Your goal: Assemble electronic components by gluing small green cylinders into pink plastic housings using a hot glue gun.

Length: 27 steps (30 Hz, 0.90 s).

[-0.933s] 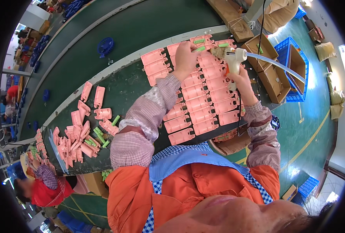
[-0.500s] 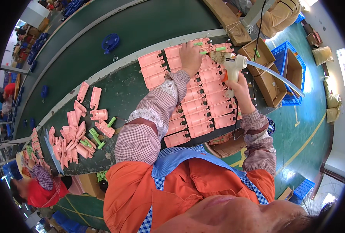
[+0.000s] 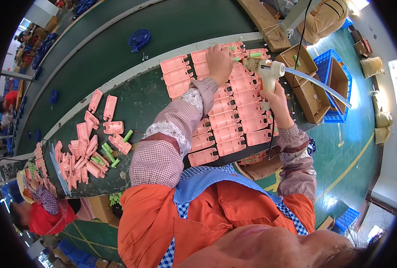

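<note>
My right hand (image 3: 276, 96) is wrapped round the handle of a white hot glue gun (image 3: 270, 73), with a long translucent glue stick (image 3: 317, 81) running out of its back. Its brownish nozzle end points left at the far rows of pink plastic housings (image 3: 225, 119), close to a green cylinder (image 3: 255, 55) lying in one. Across those far housings reaches my left hand (image 3: 219, 64), fingers curled down at the row beside the nozzle. What its fingertips hold is hidden.
Loose pink housings (image 3: 80, 156) and several green cylinders (image 3: 108, 152) lie heaped on the dark bench at left. A conveyor beyond carries a blue round fan-like part (image 3: 139, 39). Cardboard boxes (image 3: 310, 98) and a blue crate (image 3: 337, 117) stand at right. Another person (image 3: 46, 214) sits at lower left.
The blue round part on the conveyor has shifted right and farther away. My hands and the glue gun stay at nearly the same place over the far housings.
</note>
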{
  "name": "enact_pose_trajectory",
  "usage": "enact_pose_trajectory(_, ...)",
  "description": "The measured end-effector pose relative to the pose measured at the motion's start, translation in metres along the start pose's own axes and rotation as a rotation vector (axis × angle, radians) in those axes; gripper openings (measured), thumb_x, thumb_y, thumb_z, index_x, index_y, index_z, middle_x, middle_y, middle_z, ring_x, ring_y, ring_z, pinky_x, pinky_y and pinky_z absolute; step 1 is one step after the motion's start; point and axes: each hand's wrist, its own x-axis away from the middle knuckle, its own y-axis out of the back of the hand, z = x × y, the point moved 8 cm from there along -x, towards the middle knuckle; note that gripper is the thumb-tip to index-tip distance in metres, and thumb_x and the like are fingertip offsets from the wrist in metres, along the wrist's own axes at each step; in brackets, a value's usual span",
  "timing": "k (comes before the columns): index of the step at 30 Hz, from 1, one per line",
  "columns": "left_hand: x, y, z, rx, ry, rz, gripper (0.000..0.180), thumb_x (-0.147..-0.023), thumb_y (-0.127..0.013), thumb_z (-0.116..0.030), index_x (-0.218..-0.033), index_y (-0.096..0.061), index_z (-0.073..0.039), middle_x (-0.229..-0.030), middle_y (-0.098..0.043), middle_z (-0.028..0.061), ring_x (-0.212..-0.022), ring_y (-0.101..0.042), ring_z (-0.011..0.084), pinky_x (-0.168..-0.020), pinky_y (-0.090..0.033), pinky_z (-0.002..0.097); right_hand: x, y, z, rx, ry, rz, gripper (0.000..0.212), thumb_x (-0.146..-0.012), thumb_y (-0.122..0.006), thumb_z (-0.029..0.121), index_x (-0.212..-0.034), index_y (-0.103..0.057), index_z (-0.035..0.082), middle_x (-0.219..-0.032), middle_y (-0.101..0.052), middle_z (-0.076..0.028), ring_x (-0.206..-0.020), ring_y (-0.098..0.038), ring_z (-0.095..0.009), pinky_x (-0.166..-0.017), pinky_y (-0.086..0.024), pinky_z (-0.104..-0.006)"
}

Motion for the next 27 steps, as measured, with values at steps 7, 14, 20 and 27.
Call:
enact_pose_trajectory(7, -0.002, 0.097, 0.020, 0.038, -0.016, -0.065, 0.011, -0.069, -0.068, -0.009, -0.078, -0.065, -0.004, -0.076, -0.059, 0.0089, -0.073, -0.057, 0.0255, -0.068, -0.047, 0.0377, -0.005, -0.001, -0.009, -0.037, 0.109, -0.024, 0.031, -0.074, -0.058, 0.008, -0.105, -0.059, 0.002, -0.084, -0.058, 0.001, -0.071, -0.051, -0.007, -0.062, -0.041, -0.0225)
enact_pose_trajectory(14, 0.080, 0.277, 0.108, 0.047, 0.316, 0.025, 0.014, -0.079, -0.066, -0.009, -0.092, -0.067, -0.002, -0.072, -0.064, 0.0040, -0.065, -0.058, 0.0091, -0.062, -0.046, 0.0238, -0.009, 0.007, -0.011, 0.029, 0.042, -0.017, 0.026, -0.079, -0.060, 0.005, -0.104, -0.058, 0.001, -0.082, -0.057, 0.002, -0.067, -0.049, -0.006, -0.058, -0.039, -0.0220)
enact_pose_trajectory(20, 0.184, 0.315, 0.141, -0.163, 0.423, 0.077, 0.012, -0.076, -0.066, -0.004, -0.087, -0.065, -0.001, -0.073, -0.063, 0.0095, -0.065, -0.060, 0.0172, -0.062, -0.048, 0.0294, 0.008, 0.005, 0.000, -0.009, 0.014, -0.016, 0.033, -0.086, -0.055, 0.014, -0.115, -0.055, -0.001, -0.094, -0.058, -0.001, -0.078, -0.053, -0.008, -0.066, -0.043, -0.0210)
enact_pose_trajectory(27, 0.211, 0.301, 0.141, -0.544, 0.259, 0.227, 0.016, -0.073, -0.066, -0.005, -0.089, -0.066, -0.004, -0.081, -0.062, 0.0139, -0.081, -0.059, 0.0332, -0.074, -0.047, 0.0415, 0.014, 0.002, 0.009, -0.035, 0.022, -0.051, 0.031, -0.081, -0.058, 0.010, -0.111, -0.057, -0.001, -0.086, -0.059, 0.000, -0.072, -0.052, -0.007, -0.061, -0.042, -0.0212)
